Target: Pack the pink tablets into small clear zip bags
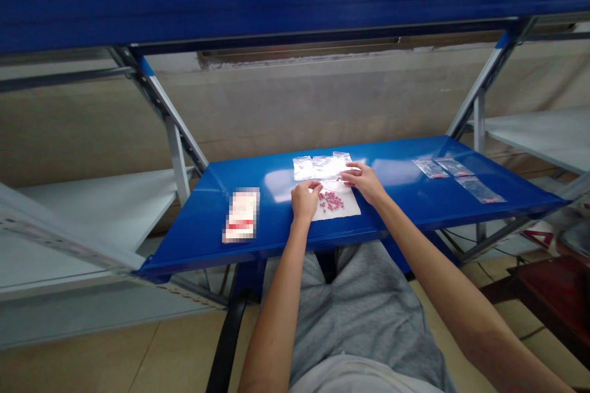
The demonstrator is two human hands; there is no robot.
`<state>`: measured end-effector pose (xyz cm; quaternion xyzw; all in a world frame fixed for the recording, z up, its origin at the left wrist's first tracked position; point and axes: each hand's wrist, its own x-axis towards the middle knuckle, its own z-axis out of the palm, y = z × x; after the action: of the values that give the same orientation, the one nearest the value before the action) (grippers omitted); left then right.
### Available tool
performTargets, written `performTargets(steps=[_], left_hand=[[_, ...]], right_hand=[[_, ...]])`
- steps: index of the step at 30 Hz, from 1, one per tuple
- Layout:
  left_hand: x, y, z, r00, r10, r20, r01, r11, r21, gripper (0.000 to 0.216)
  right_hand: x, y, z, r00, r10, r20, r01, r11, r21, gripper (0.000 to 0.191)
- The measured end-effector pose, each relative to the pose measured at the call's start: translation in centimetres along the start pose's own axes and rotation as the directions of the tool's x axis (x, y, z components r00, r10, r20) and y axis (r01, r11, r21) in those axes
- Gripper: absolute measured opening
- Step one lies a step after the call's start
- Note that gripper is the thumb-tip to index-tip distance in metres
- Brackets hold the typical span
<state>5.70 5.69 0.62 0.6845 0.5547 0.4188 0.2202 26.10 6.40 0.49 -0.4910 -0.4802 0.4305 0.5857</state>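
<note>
On the blue shelf (216,221) a white sheet (345,209) carries a small heap of pink pills (330,201). My left hand (304,200) rests at the sheet's left edge, fingers curled in a pinch close to the pills; what it holds is too small to see. My right hand (364,179) lies just behind the sheet, fingers bent on a small clear bag (338,183) at the front of a pile of empty clear bags (321,166).
A blurred white and red packet (241,215) lies at the left of the shelf. Three clear bags with pink contents (456,175) lie at the right. Grey side shelves (548,135) flank the blue one, with slanted metal struts (175,129) behind.
</note>
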Motion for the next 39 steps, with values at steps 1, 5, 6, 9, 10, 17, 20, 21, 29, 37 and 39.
performTargets(steps=[1,5,6,9,10,17,20,21,29,37,39], left_hand=[[0.0,0.0,0.0,1.0,0.0,0.001,0.0,1.0,-0.001,0.009],[0.1,-0.1,0.1,1.0,-0.003,0.001,0.003,1.0,-0.003,0.009],[0.1,-0.1,0.1,1.0,-0.004,0.001,0.004,1.0,-0.003,0.009],[0.1,-0.1,0.1,1.0,-0.004,0.002,0.004,1.0,-0.006,0.009],[0.1,-0.1,0.1,1.0,-0.004,0.002,0.004,1.0,-0.007,0.009],[0.0,-0.2,0.1,1.0,0.001,0.001,-0.001,1.0,-0.013,0.008],[0.0,-0.3,0.2,1.0,0.0,0.004,0.0,1.0,-0.013,0.008],[0.1,-0.3,0.2,1.0,-0.001,0.004,0.001,1.0,-0.013,0.008],[0.1,-0.6,0.4,1.0,0.012,0.008,-0.012,1.0,-0.018,0.009],[0.0,-0.3,0.2,1.0,-0.01,0.0,0.01,1.0,-0.006,0.009],[0.0,-0.4,0.3,1.0,-0.008,0.003,0.008,1.0,-0.009,0.009]], right_hand=[[-0.1,0.3,0.1,1.0,0.004,0.007,-0.004,1.0,-0.006,0.046],[-0.3,0.7,0.4,0.999,-0.032,0.042,0.035,0.996,-0.081,0.029],[-0.3,0.7,0.6,0.998,-0.046,0.042,0.05,0.994,-0.101,0.027],[-0.2,0.6,0.8,0.996,-0.083,0.034,0.087,0.984,-0.154,0.022],[-0.1,0.5,0.8,0.995,-0.092,0.032,0.096,0.981,-0.17,0.021],[0.0,0.7,0.8,0.993,-0.119,0.007,0.116,0.952,-0.285,0.019],[0.1,0.8,0.8,0.991,-0.132,0.008,0.127,0.936,-0.328,0.02],[0.0,0.8,0.8,0.989,-0.147,0.008,0.14,0.925,-0.354,0.02],[-0.3,0.6,1.0,0.968,-0.245,0.049,0.238,0.846,-0.478,0.033],[-0.1,0.4,1.3,0.978,-0.162,0.129,0.195,0.932,-0.307,0.035],[-0.2,0.2,1.3,0.974,-0.162,0.159,0.206,0.925,-0.319,0.028]])
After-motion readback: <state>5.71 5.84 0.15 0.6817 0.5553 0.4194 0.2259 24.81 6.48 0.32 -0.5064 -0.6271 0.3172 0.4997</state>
